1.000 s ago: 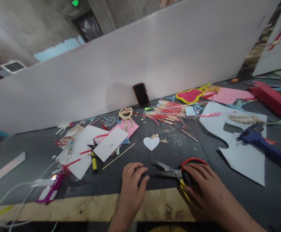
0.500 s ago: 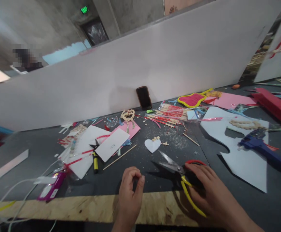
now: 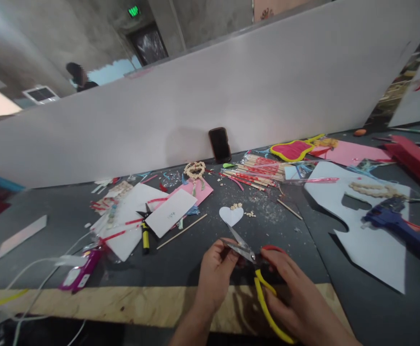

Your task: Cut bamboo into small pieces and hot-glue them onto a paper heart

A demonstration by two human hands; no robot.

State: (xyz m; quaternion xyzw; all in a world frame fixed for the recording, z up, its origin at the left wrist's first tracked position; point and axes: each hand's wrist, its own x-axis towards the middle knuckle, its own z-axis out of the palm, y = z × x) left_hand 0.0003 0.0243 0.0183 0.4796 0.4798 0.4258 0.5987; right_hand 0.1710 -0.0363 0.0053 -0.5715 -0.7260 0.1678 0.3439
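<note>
My right hand (image 3: 291,286) grips scissors (image 3: 244,250) with one red and one yellow handle; their blades are spread apart, pointing away and to the left. My left hand (image 3: 215,274) is closed, thumb against curled fingers, right beside the lower blade. Whatever the left fingers hold, if anything, is too small to make out. Just beyond the blade tips lies a white paper heart (image 3: 230,216) on the dark table. Small pale pieces (image 3: 236,206) sit on the heart's upper right edge, and a few more lie to its right.
A phone (image 3: 220,145) leans on the white partition (image 3: 141,120). To the right, a blue glue gun (image 3: 390,216) rests on cut white board (image 3: 372,254). Left are yellow-handled pliers (image 3: 145,238), a white card (image 3: 171,213), a thin stick (image 3: 181,231) and a purple-and-white device (image 3: 82,271) among cables.
My left hand has moved up and right to the scissor blades. The scissors in my right hand have shifted left and slightly down, closer to my left hand. The view has moved slightly.
</note>
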